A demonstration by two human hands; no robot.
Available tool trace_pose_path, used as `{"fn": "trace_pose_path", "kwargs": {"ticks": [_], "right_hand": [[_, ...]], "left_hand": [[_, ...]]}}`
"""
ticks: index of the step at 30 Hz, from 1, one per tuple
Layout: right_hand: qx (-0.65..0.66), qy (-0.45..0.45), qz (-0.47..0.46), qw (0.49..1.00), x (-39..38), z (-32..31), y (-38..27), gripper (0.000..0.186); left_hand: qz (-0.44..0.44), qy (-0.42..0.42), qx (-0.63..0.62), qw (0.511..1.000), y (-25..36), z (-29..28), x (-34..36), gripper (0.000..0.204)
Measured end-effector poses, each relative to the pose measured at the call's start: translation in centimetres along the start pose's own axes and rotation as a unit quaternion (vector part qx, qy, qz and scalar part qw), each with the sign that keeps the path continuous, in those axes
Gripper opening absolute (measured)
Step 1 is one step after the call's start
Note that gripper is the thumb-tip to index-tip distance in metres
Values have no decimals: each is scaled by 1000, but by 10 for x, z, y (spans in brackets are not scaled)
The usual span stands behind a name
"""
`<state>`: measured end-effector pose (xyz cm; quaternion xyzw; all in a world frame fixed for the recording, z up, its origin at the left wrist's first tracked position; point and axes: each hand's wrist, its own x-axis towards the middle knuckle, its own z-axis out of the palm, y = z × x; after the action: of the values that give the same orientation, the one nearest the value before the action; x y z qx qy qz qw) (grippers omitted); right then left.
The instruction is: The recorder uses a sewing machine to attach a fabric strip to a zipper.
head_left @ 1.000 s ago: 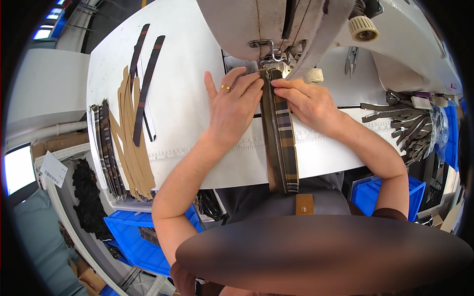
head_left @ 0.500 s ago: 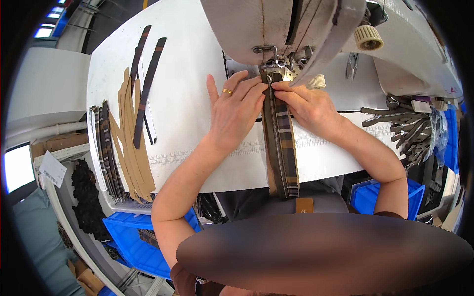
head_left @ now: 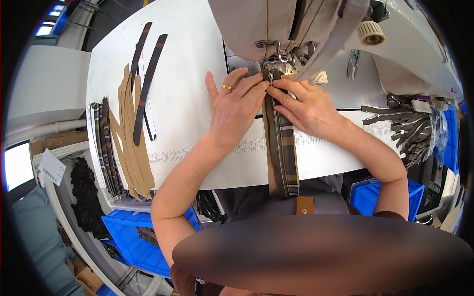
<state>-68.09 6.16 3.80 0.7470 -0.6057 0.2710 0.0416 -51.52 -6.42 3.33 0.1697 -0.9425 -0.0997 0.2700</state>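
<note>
A long olive zipper strip (head_left: 278, 163) with plaid fabric (head_left: 290, 167) and a tan layer runs from the machine’s presser foot (head_left: 274, 64) past the table’s front edge. My left hand (head_left: 232, 111) grips the strip’s upper left with the inner fingertips, its little finger raised apart and a ring on one finger. My right hand (head_left: 313, 108) is closed on the strip just below the metal zipper pull (head_left: 270, 77), fingertips across the teeth. The sewing machine’s head (head_left: 261, 24) overhangs both hands and partly hides the foot.
Tan strips (head_left: 131, 148), dark strips (head_left: 148, 93) and stacked plaid strips (head_left: 104, 143) lie left on the white table (head_left: 187, 64). Thread snips (head_left: 352, 64) are right of the needle area, loose zippers (head_left: 405, 128) at far right. Blue bins (head_left: 133, 241) stand below the table.
My right hand’s fingers have moved leftward across the zipper, lower down on the strip, covering more of it. My left hand has barely moved. The machine head appears slightly shifted rightward in view.
</note>
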Motion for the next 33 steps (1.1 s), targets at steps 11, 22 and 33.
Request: {"fn": "trace_pose_path", "kwargs": {"ticks": [11, 22, 33], "right_hand": [[-15, 23, 2, 1000, -1, 3, -3, 38], [-66, 45, -12, 997, 2, -1, -6, 34], [-74, 28, -15, 997, 6, -2, -9, 32]], "left_hand": [[0, 3, -2, 1000, 0, 1, 0, 23], [0, -7, -1, 1000, -1, 3, 2, 23], [27, -22, -14, 999, -8, 4, 1, 27]]}}
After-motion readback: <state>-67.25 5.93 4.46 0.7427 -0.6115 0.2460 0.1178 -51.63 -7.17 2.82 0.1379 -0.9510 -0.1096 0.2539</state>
